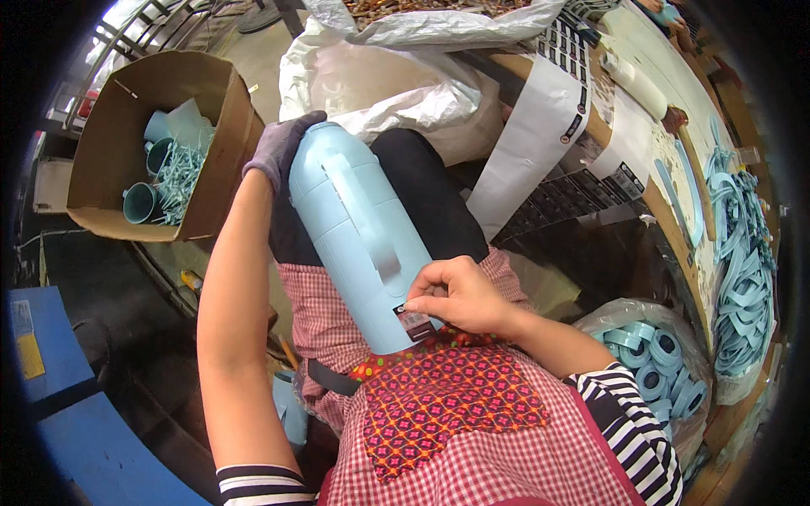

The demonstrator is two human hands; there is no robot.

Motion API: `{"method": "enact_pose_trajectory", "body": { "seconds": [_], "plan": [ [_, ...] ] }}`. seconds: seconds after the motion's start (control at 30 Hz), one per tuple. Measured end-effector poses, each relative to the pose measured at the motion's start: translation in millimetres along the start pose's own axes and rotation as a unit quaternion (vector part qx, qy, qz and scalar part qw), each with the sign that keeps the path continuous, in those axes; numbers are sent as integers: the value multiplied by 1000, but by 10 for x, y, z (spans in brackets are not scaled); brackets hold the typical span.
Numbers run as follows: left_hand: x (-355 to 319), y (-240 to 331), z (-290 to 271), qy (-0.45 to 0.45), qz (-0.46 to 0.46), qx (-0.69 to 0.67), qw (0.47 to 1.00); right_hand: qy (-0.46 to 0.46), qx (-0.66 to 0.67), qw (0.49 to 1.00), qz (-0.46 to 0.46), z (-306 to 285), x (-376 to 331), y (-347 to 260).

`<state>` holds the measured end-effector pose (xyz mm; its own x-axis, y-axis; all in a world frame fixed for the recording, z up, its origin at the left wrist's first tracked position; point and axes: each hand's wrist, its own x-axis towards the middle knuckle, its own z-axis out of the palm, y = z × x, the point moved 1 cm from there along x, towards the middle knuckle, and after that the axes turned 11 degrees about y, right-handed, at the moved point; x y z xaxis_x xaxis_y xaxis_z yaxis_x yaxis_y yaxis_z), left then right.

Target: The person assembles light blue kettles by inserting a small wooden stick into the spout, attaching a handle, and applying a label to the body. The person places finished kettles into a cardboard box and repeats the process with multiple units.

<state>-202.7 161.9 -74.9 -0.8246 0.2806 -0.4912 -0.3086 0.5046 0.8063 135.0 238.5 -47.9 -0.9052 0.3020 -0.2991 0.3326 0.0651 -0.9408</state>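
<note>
Wore, closest to the camera, a red-and-white checked apron (498, 460) with a flowered red and orange cloth panel (456, 405) across the front, between black-and-white striped sleeves (629, 422). Held the gloved left hand (285, 150) cupped around the rounded top end of a light blue flask (329, 244), with the long side handle (363, 215) facing up toward the camera. Had the bare right hand (462, 293) at the lower end of the same flask, thumb and finger close together at the upper edge of a dark label (416, 325); could not tell whether pinching or pressing it. Supported the flask aslant across the lap, between the two hands, with the lower end toward the waist and the top end farther away, to the left. Had beyond the dark-trousered knees (419, 177) an open white sack (392, 101), and to the left a cardboard box (105, 152) containing light blue cups (140, 203) and a heap of thin blue pieces (181, 177). Had to the right a desk (643, 40) with printed white sheets (531, 139) hanging over the edge, a white roll (634, 86) and a hammer (699, 170) on top, and a pile of light blue strips (741, 312) at the far right. Had near the right elbow a clear plastic bag (620, 312) of light blue ring-shaped parts (662, 358).
</note>
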Motion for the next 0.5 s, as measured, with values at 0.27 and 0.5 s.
{"method": "enact_pose_trajectory", "body": {
  "seconds": [0.27, 0.5],
  "plan": [
    [235, -34, 19, -7, 74, 109, 991, 130, -215, 961, -115, -80, -148, 219],
    [-197, -59, -614, -103, -15, -130, 986, 504, -197, 834, -101, -769, -582, 955]
  ]
}}
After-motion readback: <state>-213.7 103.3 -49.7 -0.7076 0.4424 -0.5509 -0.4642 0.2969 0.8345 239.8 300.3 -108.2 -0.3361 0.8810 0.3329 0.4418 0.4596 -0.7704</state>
